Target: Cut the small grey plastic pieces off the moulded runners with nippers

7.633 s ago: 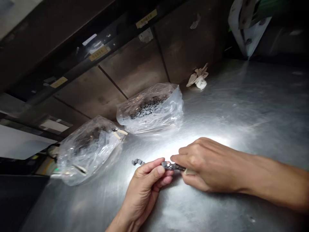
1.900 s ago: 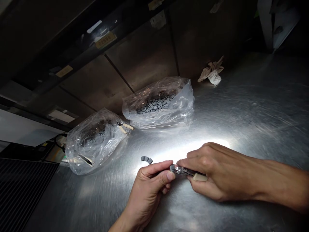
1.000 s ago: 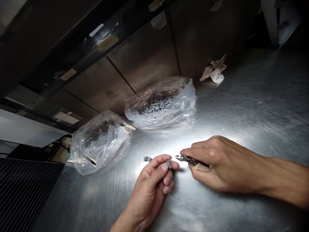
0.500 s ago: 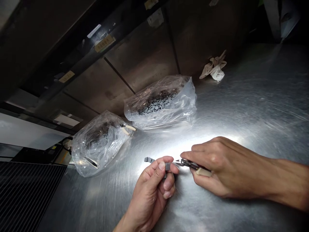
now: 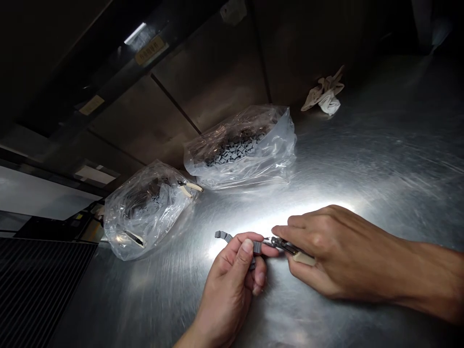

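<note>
Closer together now than half a second ago, the grey ribbed piece [image 5: 257, 247] and the tips of the cream-handled nippers [image 5: 288, 246] have nearly closed their gap; the tips look right up against the piece, though contact is hard to swear to. Take that piece as the centre of the clock.

Towards eleven, on the dark ledge, I see a yellowish label [image 5: 150, 50] with a line of characters, too blurred to read. A second pale label [image 5: 92, 105] sits out at ten, its writing equally lost to me.

At seven, the left hand [image 5: 232, 275] pinches the piece between thumb and fingers, the lower fingers curled in, with another bit of grey below the piece among them. A curved grey strip [image 5: 223, 235] pokes out towards ten; I can't tell whether it's held or lying on the bench. At three, the right hand [image 5: 326, 251] is wrapped around the nippers' handles; how far the blades are parted I can't tell.

On the metal bench [image 5: 362, 159], a clear bag [image 5: 282, 145] of small grey blocks [image 5: 237, 149] stands at twelve. Another bag [image 5: 159, 237] is at ten, loose pliers [image 5: 190, 187] at its edge. Crumpled cloth [image 5: 324, 94] lies at one.
</note>
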A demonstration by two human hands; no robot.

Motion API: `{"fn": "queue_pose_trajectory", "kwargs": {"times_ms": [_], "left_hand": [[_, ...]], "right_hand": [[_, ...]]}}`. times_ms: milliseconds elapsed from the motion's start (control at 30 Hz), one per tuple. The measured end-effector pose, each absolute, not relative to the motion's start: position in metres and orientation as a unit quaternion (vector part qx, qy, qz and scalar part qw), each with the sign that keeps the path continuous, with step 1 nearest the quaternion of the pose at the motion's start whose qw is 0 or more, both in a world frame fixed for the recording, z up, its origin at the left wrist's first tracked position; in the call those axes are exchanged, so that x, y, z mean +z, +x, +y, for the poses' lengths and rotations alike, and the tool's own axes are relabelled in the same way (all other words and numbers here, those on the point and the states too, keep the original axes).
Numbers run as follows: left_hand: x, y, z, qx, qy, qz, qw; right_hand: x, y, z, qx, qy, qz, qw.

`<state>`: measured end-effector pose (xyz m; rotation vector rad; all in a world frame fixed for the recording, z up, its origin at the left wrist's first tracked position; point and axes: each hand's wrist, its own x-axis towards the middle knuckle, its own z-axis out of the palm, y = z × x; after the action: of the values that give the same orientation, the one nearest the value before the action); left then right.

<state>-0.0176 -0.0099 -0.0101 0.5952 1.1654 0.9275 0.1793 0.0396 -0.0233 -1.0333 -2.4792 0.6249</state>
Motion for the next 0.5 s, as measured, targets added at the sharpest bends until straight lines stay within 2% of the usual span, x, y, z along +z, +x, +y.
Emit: {"fn": "queue_pose_trajectory", "kwargs": {"times_ms": [500], "left_hand": [[-0.004, -0.0182, -0.0043, 0.399, 0.224, 0.537, 0.709]], "right_hand": [[-0.0252, 0.1778, 0.0378, 0.214, -0.378, -0.882, 0.181]]}}
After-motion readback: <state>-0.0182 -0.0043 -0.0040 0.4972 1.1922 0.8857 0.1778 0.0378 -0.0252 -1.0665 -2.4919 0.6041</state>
